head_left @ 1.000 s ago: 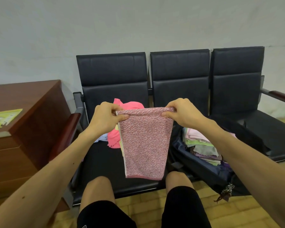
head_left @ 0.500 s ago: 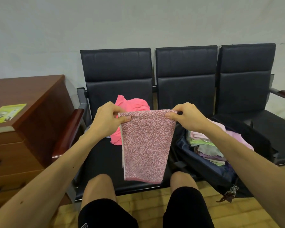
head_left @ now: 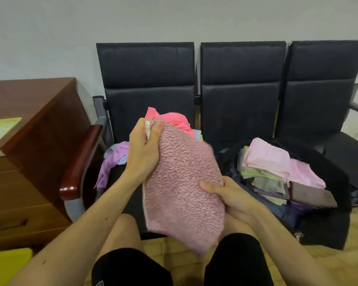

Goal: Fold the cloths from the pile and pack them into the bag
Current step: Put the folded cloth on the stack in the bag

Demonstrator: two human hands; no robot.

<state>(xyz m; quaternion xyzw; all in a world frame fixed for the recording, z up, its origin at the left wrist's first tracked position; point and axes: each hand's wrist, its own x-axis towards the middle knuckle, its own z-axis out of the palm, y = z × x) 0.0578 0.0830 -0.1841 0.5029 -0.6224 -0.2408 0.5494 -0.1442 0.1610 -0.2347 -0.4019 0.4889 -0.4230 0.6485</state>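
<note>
Between the knees, the pink cloth (head_left: 182, 182) hangs half-folded, its long axis running from 11 o'clock down to 5 o'clock. Left hand (head_left: 143, 149) pinches the top corner; right hand (head_left: 229, 195) clasps the lower right edge. At 3 o'clock, just beside the right hand, sits the open bag (head_left: 329, 223), so that hand is nearer for packing. Unfolded pile (head_left: 170, 120) lies at 12 o'clock.

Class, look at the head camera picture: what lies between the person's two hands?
In the head view, the pink speckled cloth spans the stretch: the left hand grips its upper corner and the right hand holds its right edge lower down.
</note>
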